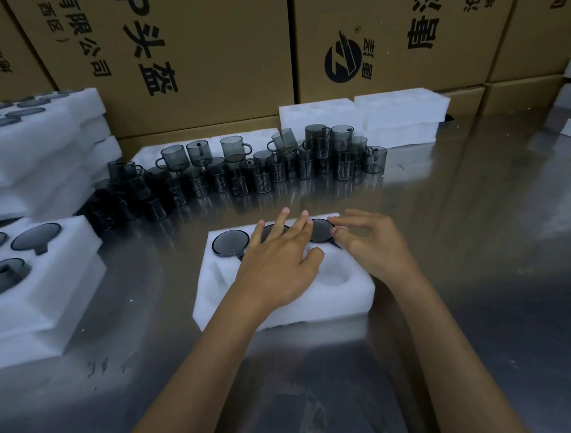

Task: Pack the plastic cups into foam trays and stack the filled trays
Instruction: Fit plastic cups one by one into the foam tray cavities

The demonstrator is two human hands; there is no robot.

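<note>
Head camera looks down on both my hands over a white foam tray (346, 300) that lies on the shiny metal worktop (472, 257) right in front of me. My left hand (275, 265) lies flat on the middle of the tray with its fingers spread and straight, the fingertips reaching over the far row of pockets. My right hand (371, 246) hovers at the tray's far right corner, thumb and forefinger curled close to the rim of a smoky grey plastic cup (321, 230) seated there; I cannot tell whether they actually pinch it. Another grey cup (230, 242) sits in the far left pocket, its handle pointing toward me, and a third is mostly hidden under my left fingers. The near right pocket (332, 277) of the tray shows bare white foam.

Beyond the tray, a long row of loose grey plastic cups (247, 172) runs across the worktop, some stacked on top of others, one tilted. Behind that row lie bare white foam trays (400, 113), stacked at the right end. On my left, a stack of filled foam trays (44, 304) holds cups in its top layer, and a taller stack of foam trays (35, 146) stands behind it. Brown cardboard boxes (219, 49) with black printed characters form a wall along the far edge of the worktop.
</note>
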